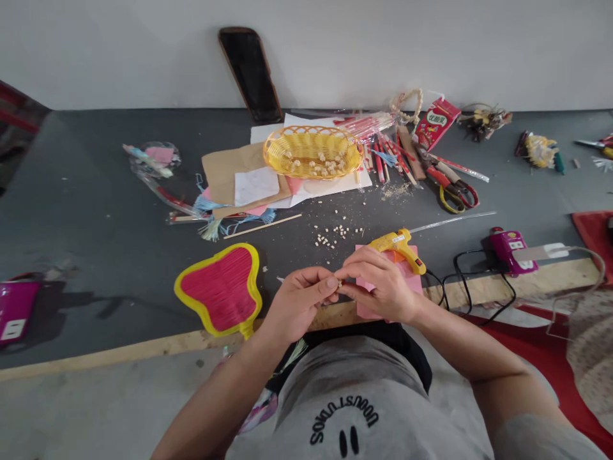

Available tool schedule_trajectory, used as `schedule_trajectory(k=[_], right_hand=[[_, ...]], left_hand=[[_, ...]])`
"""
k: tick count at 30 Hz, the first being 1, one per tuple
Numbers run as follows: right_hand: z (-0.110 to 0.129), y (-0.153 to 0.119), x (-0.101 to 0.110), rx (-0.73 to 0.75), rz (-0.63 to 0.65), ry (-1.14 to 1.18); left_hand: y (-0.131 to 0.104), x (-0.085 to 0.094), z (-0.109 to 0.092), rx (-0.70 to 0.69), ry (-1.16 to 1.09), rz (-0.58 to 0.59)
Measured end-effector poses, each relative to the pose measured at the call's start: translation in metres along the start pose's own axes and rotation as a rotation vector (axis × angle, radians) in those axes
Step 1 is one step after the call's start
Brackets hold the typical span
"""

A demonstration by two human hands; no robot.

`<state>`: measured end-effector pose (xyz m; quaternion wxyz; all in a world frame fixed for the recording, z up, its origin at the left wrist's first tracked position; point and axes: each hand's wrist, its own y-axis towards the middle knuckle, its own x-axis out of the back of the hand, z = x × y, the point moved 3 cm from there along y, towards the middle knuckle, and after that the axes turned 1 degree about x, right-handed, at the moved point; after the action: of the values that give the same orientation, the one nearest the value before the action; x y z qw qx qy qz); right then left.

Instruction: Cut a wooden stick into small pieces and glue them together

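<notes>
Left hand [297, 300] and right hand [378, 284] meet at the counter [96, 211] edge, fingers pinching one small bead [339, 283] between them — probably mid-assembly — beside the glue gun [398, 246], which the next step likely calls for.

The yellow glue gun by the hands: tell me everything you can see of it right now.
The glue gun is yellow, plastic by its look, with a small red switch on the handle. It lies on its side on a pink sheet near the table's front edge, nozzle toward the left, handle slanting down to the right. A clear glue stick juts from its back, and a black cord trails off to the right. The right hand is just in front of it; contact cannot be told.
</notes>
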<state>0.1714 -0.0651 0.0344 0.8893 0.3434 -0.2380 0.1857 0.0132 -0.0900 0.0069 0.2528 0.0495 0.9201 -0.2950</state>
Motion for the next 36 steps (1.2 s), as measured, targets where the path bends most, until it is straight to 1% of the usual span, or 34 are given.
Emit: schedule_trajectory(k=[7,13,20,25,29,36], right_hand=[[0.0011,-0.0015,-0.0016,-0.013,-0.026,0.066],[0.0014,-0.0015,0.0016,0.013,-0.043,0.027],[0.0006,-0.0037,0.0007,0.009,-0.041,0.05],[-0.0007,-0.005,0.0017,-0.002,-0.038,0.043],[-0.0014,-0.0059,0.0035,0.0,-0.042,0.038],[-0.0029,-0.0092,0.003,0.008,-0.04,-0.018]], left_hand=[[-0.0009,-0.0011,-0.0002,-0.01,-0.011,-0.011],[-0.0005,0.0016,0.0008,-0.01,-0.061,0.034],[0.0,0.0036,0.0024,0.029,-0.004,-0.002],[0.0016,0.0022,0.0014,0.025,0.007,0.022],[0.0022,0.0014,0.0006,0.036,0.035,0.001],[0.0041,-0.0001,0.0033,0.005,0.09,-0.019]])
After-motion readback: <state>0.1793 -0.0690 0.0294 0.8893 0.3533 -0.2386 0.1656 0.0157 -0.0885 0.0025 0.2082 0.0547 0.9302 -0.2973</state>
